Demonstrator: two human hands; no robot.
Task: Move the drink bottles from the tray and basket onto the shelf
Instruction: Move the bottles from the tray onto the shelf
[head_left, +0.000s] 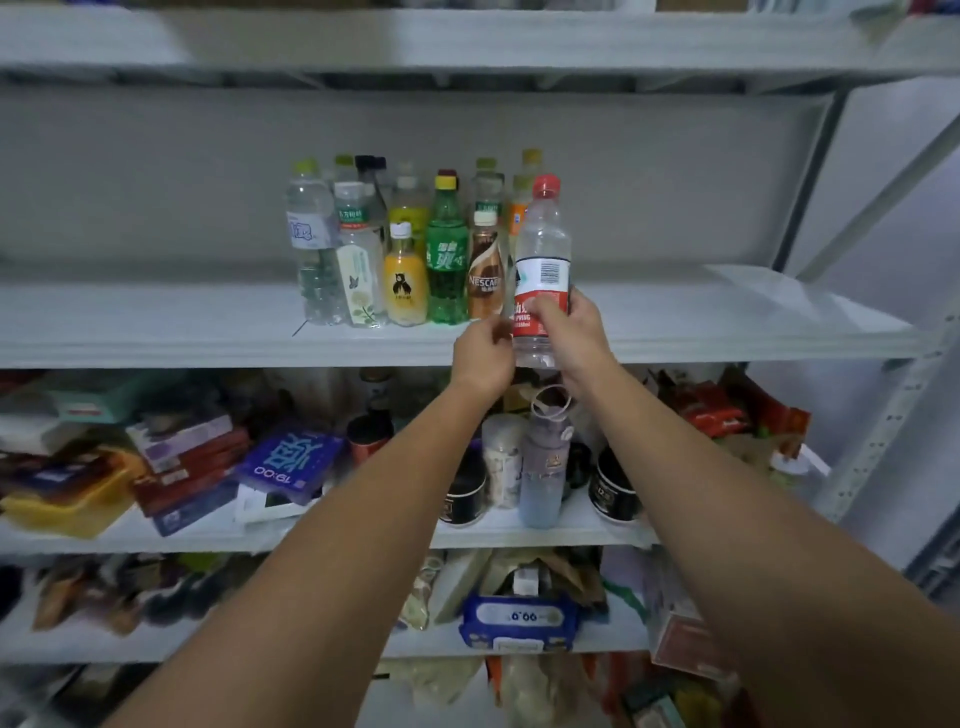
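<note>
head view: shows a clear water bottle with a red cap, upright, raised over the front edge of the shelf. sits at 3 o'clock of the cluster of bottles already standing there, just beside the brown coffee bottle. not yet set down, base hanging below the shelf lip.

gripped by the right hand, fingers and thumb curled round the red-and-white label on the lower half. at 8 o'clock of the bottle, the left hand, fingers curled close against its lower side. cannot tell whether touching, pinching or merely near (blurred there).

looks transparent right through, so probably light, perhaps near empty (level impossible to read). thin plastic by the look, likely to dent under a hard squeeze. smooth label, might slip in a loose hold. best taken round the labelled waist, as here, not by the cap. tall and narrow, so easy to tip. worth lowering flat onto its base in the bare patch at 3 o'clock of the coffee bottle, clear of the neighbours.

no tray or basket in sight.
</note>
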